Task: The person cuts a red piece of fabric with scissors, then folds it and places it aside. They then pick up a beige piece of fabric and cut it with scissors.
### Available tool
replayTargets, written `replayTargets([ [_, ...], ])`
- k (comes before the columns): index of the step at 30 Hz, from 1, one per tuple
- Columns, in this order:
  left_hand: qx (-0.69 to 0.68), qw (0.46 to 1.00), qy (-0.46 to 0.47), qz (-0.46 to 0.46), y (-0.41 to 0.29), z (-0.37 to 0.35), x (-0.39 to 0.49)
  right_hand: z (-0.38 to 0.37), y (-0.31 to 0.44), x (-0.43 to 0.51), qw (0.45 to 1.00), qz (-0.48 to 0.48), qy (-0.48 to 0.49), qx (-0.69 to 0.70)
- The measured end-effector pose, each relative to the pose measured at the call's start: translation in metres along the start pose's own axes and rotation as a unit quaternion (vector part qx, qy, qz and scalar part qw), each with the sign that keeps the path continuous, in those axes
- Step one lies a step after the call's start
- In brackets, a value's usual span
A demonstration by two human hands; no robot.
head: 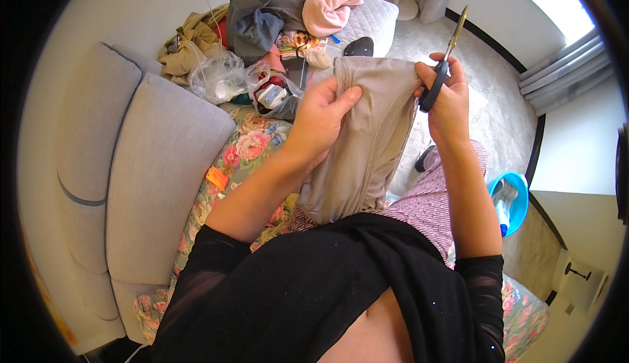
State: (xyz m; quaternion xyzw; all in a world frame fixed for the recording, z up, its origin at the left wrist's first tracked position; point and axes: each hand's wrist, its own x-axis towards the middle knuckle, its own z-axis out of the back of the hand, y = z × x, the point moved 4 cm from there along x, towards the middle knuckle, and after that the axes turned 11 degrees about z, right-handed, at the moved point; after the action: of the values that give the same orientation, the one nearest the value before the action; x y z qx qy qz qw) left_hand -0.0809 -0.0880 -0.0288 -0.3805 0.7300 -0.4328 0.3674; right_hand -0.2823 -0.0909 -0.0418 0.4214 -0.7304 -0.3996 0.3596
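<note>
A beige cloth garment (366,127) hangs stretched between my hands, its lower end resting by my lap. My left hand (324,112) pinches its upper left edge, thumb on top and the other fingers mostly hidden behind the cloth. At the upper right corner, my right hand (447,95) grips the fabric between thumb and fingers. That same hand also carries scissors (441,75) by their black handles, with the blades pointing up and away from the garment. Whether the blades are fully closed is hard to see.
I sit on a floral-covered sofa (253,142) beside grey back cushions (162,176). An orange packet (216,178) lies there. Ahead are clear plastic bags (221,78), a pink cloth (330,10) and other piled fabrics. A blue basin (524,205) holding bottles stands at right.
</note>
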Motion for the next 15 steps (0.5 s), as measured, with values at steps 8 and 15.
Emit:
replayTargets([
  [8, 0.083, 0.989, -0.056, 0.106, 0.003, 0.005, 0.004, -0.003, -0.011, 0.001, 0.999, -0.007, 0.007, -0.052],
  [15, 0.016, 0.99, -0.026, 0.141, 0.0, 0.002, -0.002, 0.016, -0.011, -0.001, 0.98, 0.012, 0.028, -0.196],
])
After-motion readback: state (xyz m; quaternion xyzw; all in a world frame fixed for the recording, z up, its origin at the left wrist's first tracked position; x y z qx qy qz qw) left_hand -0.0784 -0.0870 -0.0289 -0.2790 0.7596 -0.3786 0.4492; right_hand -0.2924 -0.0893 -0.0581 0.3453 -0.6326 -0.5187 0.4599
